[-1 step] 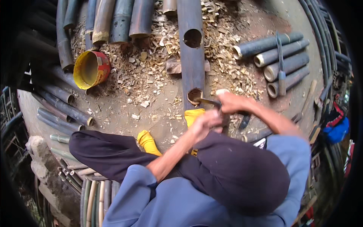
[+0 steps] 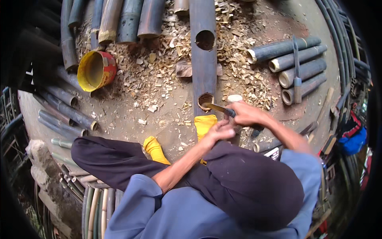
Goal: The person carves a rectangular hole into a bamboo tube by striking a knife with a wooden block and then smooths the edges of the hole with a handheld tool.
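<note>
In the middle of the frame, a dark bamboo pole (image 2: 204,71) runs down from the top edge, with two round holes cut in its face. The right hand (image 2: 247,114), just right of the pole's lower end, has its grip closed around the dark handle of a knife (image 2: 217,108). The blade points left, its tip at the lower hole (image 2: 205,102). The left hand (image 2: 221,130) is just below the handle; whether its grip is spread or pinching anything, I cannot tell.

A yellow sock (image 2: 205,122) covers the foot at the pole's lower end, and another yellow sock (image 2: 155,149) shows to the lower left. Pale wood chips (image 2: 159,73) litter the floor (image 2: 127,129) on both sides of the pole. At the upper left, a red and yellow tin (image 2: 109,68) lies tipped, its mouth toward the left, near several bamboo lengths (image 2: 129,22). At the upper right, four short bamboo pieces (image 2: 286,49) lie side by side, and a long blade with a wooden handle (image 2: 297,65) rests across them.
</note>
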The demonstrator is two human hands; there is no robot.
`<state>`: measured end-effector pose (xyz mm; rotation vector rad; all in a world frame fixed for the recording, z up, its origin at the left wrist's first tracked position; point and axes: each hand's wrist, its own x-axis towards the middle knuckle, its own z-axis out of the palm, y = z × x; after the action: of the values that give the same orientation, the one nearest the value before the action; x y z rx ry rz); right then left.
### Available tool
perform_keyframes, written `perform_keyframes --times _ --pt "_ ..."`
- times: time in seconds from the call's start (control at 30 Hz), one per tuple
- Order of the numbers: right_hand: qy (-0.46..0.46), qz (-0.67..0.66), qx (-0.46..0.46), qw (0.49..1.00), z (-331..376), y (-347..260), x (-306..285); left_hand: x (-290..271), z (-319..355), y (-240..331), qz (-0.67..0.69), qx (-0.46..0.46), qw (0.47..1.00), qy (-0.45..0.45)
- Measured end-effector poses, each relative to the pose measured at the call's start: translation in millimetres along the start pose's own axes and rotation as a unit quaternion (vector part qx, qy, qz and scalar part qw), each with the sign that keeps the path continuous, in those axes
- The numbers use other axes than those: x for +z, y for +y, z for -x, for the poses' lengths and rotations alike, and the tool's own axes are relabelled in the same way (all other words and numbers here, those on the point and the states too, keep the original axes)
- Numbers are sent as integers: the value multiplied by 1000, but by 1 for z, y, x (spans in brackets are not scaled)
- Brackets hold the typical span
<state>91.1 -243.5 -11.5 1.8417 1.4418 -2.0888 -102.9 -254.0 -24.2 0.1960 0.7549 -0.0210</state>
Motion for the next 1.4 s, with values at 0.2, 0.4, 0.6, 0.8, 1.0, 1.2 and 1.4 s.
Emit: perform_keyframes --times 0.2,0.4,0.6,0.8,1.0,1.2,1.4 --pt "507 34 -141 850 35 -112 -5 -11 52 107 -216 300 902 223" --pt "457 0 -200 867 5 -95 13 -108 168 225 -316 251 803 438" --pt "406 4 -162 899 -18 -60 39 -204 201 285 -226 105 848 467" --pt "504 -12 -88 859 12 -17 38 -214 197 289 -79 87 921 372" --pt "585 10 -214 782 15 -56 49 -112 216 231 -342 136 862 348" --pt "399 134 -367 829 -27 -116 76 -33 156 191 -751 10 621 224" --pt "387 160 -328 847 -70 -97 113 -26 116 199 -789 -65 608 63"
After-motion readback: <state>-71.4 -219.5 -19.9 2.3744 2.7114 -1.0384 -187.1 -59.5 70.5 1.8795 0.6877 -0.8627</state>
